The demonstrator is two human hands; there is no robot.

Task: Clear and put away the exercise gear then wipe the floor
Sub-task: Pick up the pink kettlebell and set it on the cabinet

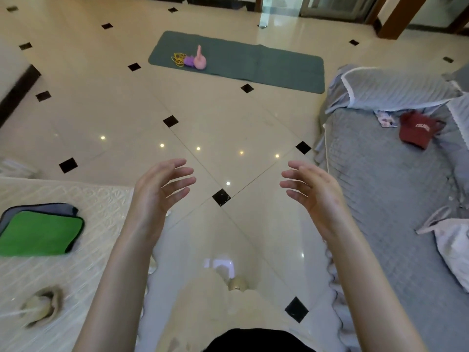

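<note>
**Gear untouched, floor not yet wiped**

Across the tiled floor (228, 118), well ahead of me, the grey-green exercise mat (253, 64) lies flat and fully unrolled. On its left end sit three items close together: a pink kettlebell (199, 60), a purple item (188, 60) touching it that I cannot identify, and a tangle of yellow cord (178, 59) just beside that. None of this has been gathered.

My left hand (157, 189) and right hand (314, 189) are raised in front of me, palms facing each other, well apart. Each grip is released: fingers spread and only loosely bent, holding nothing.

To my left, a folded green cloth (40, 232) rests on a grey cloth (63, 208) on the cream quilted surface (76, 275). I judge the green one to be the likely wipe for the floor; it lies untouched.

To my right, a grey quilted sofa (380, 186) carries a red cap (416, 130) and some pale fabric (454, 250).

Assessment: the task stands at its start. Outstanding items are collecting the kettlebell, purple item and cord, rolling or folding the mat, storing all of it, then wiping the floor. No storage place is identifiable from this view.
</note>
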